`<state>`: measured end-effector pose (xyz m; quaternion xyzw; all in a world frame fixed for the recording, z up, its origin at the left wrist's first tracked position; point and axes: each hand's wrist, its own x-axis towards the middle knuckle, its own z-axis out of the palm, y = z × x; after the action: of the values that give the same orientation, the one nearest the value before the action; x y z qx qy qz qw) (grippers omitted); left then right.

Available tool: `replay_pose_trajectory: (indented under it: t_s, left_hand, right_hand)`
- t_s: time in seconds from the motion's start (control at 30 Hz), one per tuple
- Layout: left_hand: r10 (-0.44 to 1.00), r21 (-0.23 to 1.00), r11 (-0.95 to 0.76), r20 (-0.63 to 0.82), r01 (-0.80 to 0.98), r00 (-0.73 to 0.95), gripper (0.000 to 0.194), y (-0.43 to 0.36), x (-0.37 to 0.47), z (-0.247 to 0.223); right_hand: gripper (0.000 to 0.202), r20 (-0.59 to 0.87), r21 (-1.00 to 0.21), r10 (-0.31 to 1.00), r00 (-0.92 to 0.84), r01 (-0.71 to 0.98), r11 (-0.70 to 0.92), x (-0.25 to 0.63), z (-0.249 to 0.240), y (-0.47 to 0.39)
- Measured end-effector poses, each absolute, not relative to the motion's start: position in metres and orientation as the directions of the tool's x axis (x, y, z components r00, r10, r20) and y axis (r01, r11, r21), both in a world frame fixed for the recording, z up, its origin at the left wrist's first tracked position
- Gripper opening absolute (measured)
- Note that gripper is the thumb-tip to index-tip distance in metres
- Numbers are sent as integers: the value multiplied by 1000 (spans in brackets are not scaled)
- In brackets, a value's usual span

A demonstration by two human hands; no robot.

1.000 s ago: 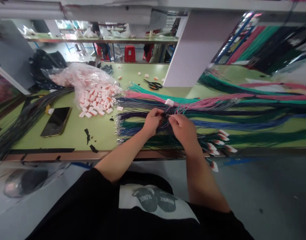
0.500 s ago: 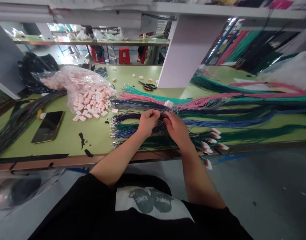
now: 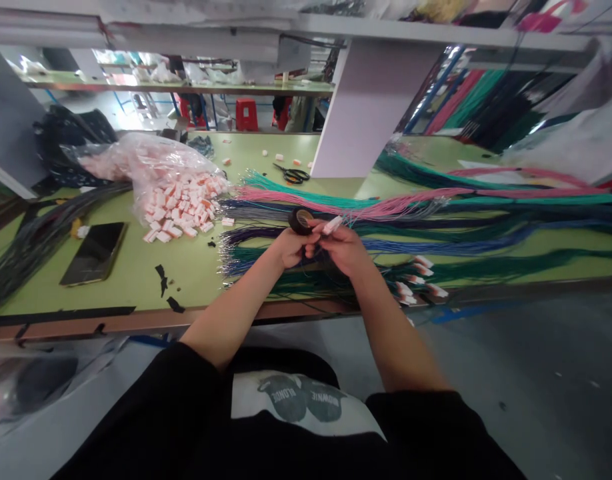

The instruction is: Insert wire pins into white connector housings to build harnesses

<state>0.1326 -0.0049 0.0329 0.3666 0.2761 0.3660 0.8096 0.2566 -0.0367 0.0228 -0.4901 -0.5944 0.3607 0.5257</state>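
Note:
My left hand is closed on a roll of black tape, its brown core facing up and to the right. Right beside it, my right hand has its fingers closed on a white connector with thin wires at its end. The two hands nearly touch, and the fingertips partly hide what lies between them. Beneath both hands run bundles of coloured wires; the pink bundle lies just beyond them. Finished-looking connectors on dark green wires rest near my right forearm.
A pile of white-and-orange connectors spills from a clear plastic bag at left. A phone, black tape scraps and grey wires lie nearer. Black scissors lie beside a white upright panel.
The black tape roll now shows in my left hand. The white connector has come lower, into my right fingers, and both hands have turned. The view has shifted slightly.

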Motion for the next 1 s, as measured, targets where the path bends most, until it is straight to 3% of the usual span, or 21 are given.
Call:
replay_pose_trajectory:
  t_s: [0.1,0.2,0.3,0.43,0.6,0.7,0.8,1.0]
  left_hand:
    - [829,780,404,-91,-478,552,25,-10,134,34]
    - [861,816,249,60,-521,505,27,-15,129,37]
    - [837,877,42,231,-479,496,20,-16,119,40]
    - [789,930,-111,296,-349,539,13,-15,109,43]
    - [890,955,-265,296,-135,347,16,-18,115,44]
    - [929,966,-220,250,-135,273,13,-19,120,44]
    - [946,976,-65,127,-208,297,13,-18,122,44]
    - [938,969,24,63,-244,342,21,-15,125,36]
  right_hand:
    - [24,277,-960,958,77,-11,279,251,35,-37]
    - [26,238,-964,939,247,-60,260,248,45,-36]
    - [27,156,-982,943,295,-55,180,252,52,-39]
    - [22,277,-960,895,351,148,239,259,59,-49]
    - [16,450,-790,869,204,546,281,254,59,-58]
    - [25,446,-686,890,92,674,274,252,55,-57]
    - [35,319,-638,948,-18,736,228,254,52,-53]
    - [26,138,-435,979,-149,879,195,260,62,-47]
